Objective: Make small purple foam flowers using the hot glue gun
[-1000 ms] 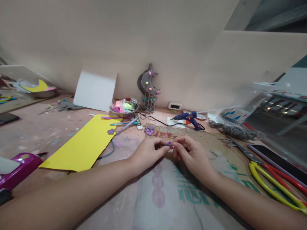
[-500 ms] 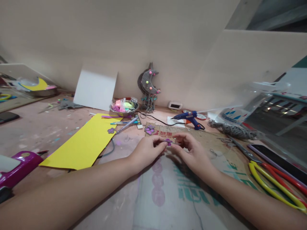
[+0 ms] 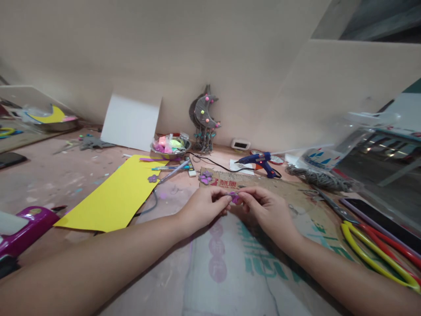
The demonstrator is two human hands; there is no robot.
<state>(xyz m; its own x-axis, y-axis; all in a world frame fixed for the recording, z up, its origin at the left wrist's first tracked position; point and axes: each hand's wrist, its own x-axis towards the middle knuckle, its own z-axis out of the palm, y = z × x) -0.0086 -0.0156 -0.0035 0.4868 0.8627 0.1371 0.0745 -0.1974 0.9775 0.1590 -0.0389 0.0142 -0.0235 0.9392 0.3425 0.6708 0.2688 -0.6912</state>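
Between my two hands is a small purple flower [image 3: 233,197] with a grey edge, held above the cardboard. My left hand [image 3: 207,206] pinches its left side with thumb and forefinger. From the right, the thumb and forefinger of my right hand [image 3: 263,208] close on its other side. The fingertips partly cover the flower. Just beyond my hands, more purple flowers [image 3: 206,177] with grey outlines lie on the cardboard sheet [image 3: 276,186]. Another grey-and-purple flower [image 3: 153,178] rests at the edge of the yellow sheet [image 3: 113,197].
A blue glue gun [image 3: 258,161] stands behind the cardboard. To the right are scissors [image 3: 362,245], a phone [image 3: 384,219] and grey yarn [image 3: 320,177]. A bowl of clay packs [image 3: 170,147] and a moon ornament [image 3: 205,114] stand at the back; a magenta tool [image 3: 29,228] lies left.
My right thumb and forefinger have closed in on the flower's right side. The flower has turned and shifted slightly right, while my left hand has hardly moved.
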